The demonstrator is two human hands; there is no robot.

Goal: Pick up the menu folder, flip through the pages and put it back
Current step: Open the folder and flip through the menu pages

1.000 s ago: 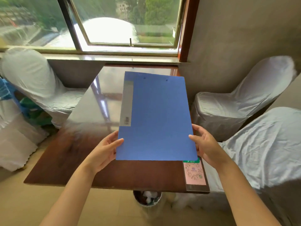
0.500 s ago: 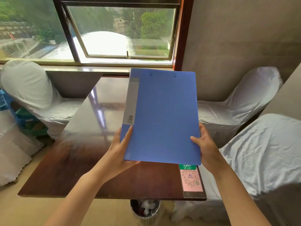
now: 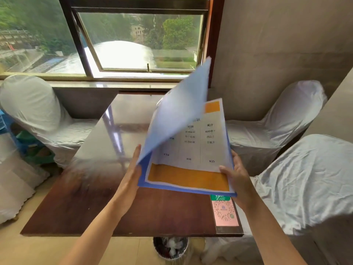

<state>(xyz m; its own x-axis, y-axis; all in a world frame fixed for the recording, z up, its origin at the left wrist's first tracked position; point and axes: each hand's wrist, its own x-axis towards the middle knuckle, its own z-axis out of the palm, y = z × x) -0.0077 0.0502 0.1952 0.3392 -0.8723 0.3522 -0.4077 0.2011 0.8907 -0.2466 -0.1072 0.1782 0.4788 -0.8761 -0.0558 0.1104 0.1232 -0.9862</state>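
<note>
The blue menu folder (image 3: 177, 119) is held up over the dark wooden table (image 3: 91, 188), its front cover swung up and blurred with motion. Under the cover shows a white menu page (image 3: 200, 148) with orange bands, columns of text and prices. My left hand (image 3: 131, 173) holds the folder's lower left edge by the spine, fingers stretched up along it. My right hand (image 3: 235, 176) grips the lower right corner, thumb on the page.
A pink QR-code card (image 3: 225, 211) lies at the table's near right corner. White-covered chairs stand at the left (image 3: 38, 111) and right (image 3: 282, 121), with one more at the near right (image 3: 309, 178). A waste bin (image 3: 171, 247) sits under the table's front edge. A window lies beyond the table.
The folder was shut with both hands on its lower edges. Now its front cover has swung up and open, baring the first menu page. The camera view has tilted upward.
</note>
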